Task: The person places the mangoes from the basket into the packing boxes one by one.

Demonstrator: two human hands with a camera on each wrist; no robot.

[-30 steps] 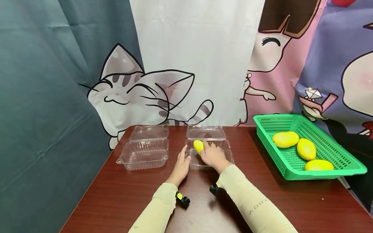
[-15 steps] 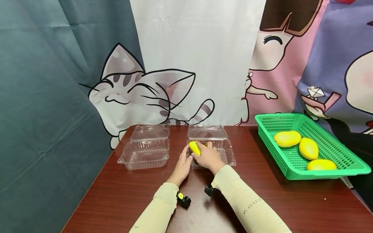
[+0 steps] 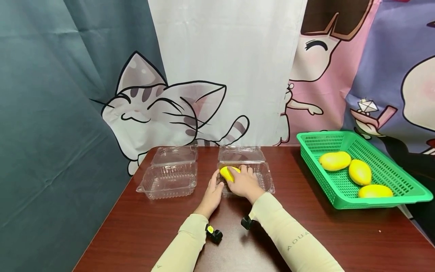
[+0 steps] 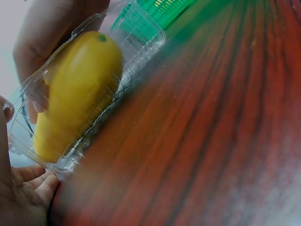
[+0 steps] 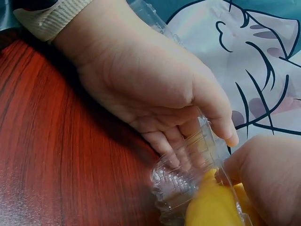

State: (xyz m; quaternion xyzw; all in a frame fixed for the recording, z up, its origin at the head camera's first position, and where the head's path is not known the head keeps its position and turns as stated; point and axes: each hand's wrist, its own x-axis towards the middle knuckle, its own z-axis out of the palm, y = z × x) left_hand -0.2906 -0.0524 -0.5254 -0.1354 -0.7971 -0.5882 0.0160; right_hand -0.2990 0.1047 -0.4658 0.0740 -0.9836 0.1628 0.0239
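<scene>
My right hand point(image 3: 244, 184) holds a yellow mango point(image 3: 228, 173) inside the right clear plastic clamshell box point(image 3: 263, 189), at its left end. In the left wrist view the mango point(image 4: 82, 89) shows through the clear wall, lying lengthwise along it. With fingers fairly straight, my left hand point(image 3: 211, 194) touches the left side of this box. The right wrist view has the left hand point(image 5: 146, 80) with its fingers against the outside of the wall and its thumb near the rim. The box's lid point(image 3: 241, 154) is folded back.
Left of the hands stands a second clear clamshell box point(image 3: 168, 185), its lid raised behind it. A green plastic basket point(image 3: 333, 189) with several mangoes point(image 3: 334, 161) is on the right. Everything rests on a dark red wooden table point(image 3: 306, 219) before a cartoon-printed curtain.
My right hand has shifted left with the mango, lowering and tilting it toward the box's left end. The left hand has stayed at the box's left side.
</scene>
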